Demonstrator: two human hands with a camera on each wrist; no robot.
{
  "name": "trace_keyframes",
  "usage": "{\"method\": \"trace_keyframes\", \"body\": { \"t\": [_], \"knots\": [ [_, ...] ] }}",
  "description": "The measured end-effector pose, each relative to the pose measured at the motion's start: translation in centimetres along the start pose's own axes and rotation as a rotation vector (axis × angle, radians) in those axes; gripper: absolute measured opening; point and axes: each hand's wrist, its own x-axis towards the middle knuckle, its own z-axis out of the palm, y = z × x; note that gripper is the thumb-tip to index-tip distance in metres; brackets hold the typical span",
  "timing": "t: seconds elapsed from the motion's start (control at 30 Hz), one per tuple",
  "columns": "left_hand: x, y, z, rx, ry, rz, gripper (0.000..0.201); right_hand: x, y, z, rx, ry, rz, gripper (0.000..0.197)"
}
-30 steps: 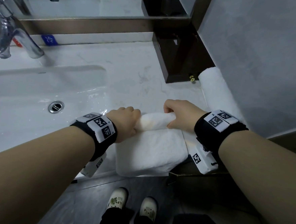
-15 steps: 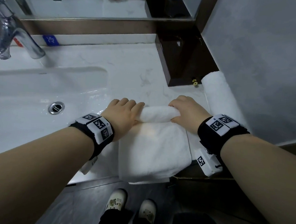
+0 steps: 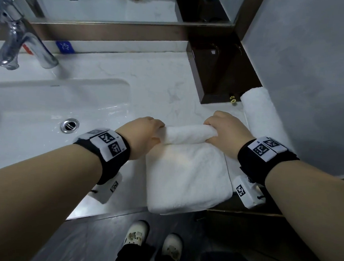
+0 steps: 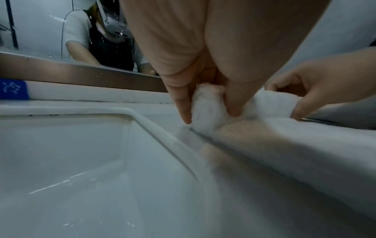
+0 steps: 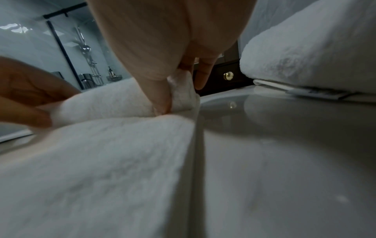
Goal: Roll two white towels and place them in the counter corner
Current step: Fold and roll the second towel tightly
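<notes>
Rolling of the second towel [image 3: 186, 172] is seen under way from the head view — left hand [image 3: 144, 134] and right hand [image 3: 223, 134] each clenched round an end of the started roll, while the finished towel [image 3: 259, 116] lies by the wall. At the left wrist, thumb and fingers [image 4: 234, 103] are seen pinching the roll's end; at the right wrist the same grip is shown — an even, tight roll toward the counter edge is judged needed next.
</notes>
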Motion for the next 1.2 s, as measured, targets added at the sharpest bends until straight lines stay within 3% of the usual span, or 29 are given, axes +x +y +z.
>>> {"method": "trace_keyframes", "body": {
  "t": [0.13, 0.33, 0.6, 0.77, 0.97, 1.1, 1.2],
  "knots": [
    [1.3, 0.1, -0.9, 0.107, 0.028, 0.006, 0.041, 0.4, 0.4, 0.7, 0.036, 0.084, -0.009, 0.017],
    [2.4, 1.2, -1.8, 0.37, 0.046, 0.066, 0.021, 0.7, 0.5, 1.0, 0.116, 0.14, -0.011, 0.021],
    [1.5, 3.2, -1.7, 0.622, 0.055, 0.106, 0.017, 0.6, 0.6, 0.3, 0.105, 0.037, 0.008, 0.037],
    [1.2, 4.4, -1.3, 0.62, 0.048, 0.075, 0.023, 0.2, -0.6, -0.4, 0.017, -0.069, -0.006, 0.068],
    [0.5, 5.4, -0.5, 0.689, -0.002, 0.061, 0.027, 1.8, -2.3, -1.6, 0.128, -0.182, 0.024, 0.043],
    [-0.6, 5.7, 0.2, 0.691, -0.013, 0.097, 0.029, 2.1, -2.5, -2.0, 0.171, -0.157, 0.057, 0.03],
    [-1.5, 5.9, 0.5, 0.653, -0.012, 0.118, 0.02, 1.9, -2.6, -1.5, 0.161, -0.136, 0.049, 0.026]
  ]
}}
